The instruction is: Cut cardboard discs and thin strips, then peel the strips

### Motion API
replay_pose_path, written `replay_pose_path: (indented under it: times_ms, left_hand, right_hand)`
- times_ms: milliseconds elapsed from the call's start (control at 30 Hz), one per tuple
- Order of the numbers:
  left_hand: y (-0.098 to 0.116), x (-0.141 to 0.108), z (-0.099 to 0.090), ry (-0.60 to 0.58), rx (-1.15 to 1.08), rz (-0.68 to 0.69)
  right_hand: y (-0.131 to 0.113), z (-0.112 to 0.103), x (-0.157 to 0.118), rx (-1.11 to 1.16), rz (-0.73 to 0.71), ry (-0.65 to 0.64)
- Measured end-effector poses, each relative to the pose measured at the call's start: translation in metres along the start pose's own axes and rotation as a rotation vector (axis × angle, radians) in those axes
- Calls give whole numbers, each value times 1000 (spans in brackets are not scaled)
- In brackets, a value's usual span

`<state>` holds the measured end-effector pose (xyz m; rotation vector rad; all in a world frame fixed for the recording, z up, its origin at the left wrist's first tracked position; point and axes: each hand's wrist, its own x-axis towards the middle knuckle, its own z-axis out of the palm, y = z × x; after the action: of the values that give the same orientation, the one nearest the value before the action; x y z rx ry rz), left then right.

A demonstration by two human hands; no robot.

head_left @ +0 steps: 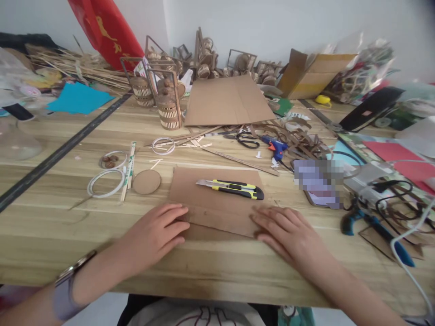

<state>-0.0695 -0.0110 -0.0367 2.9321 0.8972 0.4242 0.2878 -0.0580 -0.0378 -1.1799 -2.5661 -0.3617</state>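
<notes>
A flat brown piece of cardboard (217,215) lies on the wooden table in front of me. My left hand (161,228) rests at its left edge, fingers stretched out over the corner. At the right edge lies my right hand (287,228), its fingers extended and touching the cardboard. Neither hand grasps anything. On top of the cardboard sits a yellow and black utility knife (234,189), blade out and pointing left. Left of the sheet are a round cardboard disc (147,182), paper-wrapped chopsticks (128,172) and a white coil (106,183).
A larger cardboard sheet (229,102) lies farther back, near small wooden buckets (169,113) with tall handles. Scissors (248,140), a blue glue gun (277,147) and brown strips sit mid-table. A phone (317,183), cables and a blue-handled tool (384,233) lie to the right.
</notes>
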Motion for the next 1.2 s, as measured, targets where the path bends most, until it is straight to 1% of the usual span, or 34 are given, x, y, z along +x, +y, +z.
replay_pose_path:
  times_ms: [100,200,300,433,633,767,867,1000,1200]
  left_hand:
    - [-9,-4,4,21,12,-30]
    - [-14,-7,6,-26,22,-16]
    - [-15,-13,8,-49,40,-13]
    - [-15,-17,10,-52,63,-15]
    - [-21,-7,10,-54,8,-51]
    - [-22,-5,5,-34,-6,-48]
    - [-23,-8,3,-24,-27,-56]
    - [-27,-13,6,8,-40,-74]
    - [-33,-21,10,21,-11,-85]
  right_hand:
    - [12,-1,-10,79,-19,-77]
    - [17,-1,-12,163,-19,-136]
    - [21,0,-11,260,6,-163]
    - [26,6,-8,369,23,-159]
    - [40,10,-3,437,67,-183]
    - [49,8,-9,440,89,-154]
    - [48,7,-14,429,113,-121]
    - [42,7,-14,433,162,-125]
    - [41,10,-10,463,161,-98]
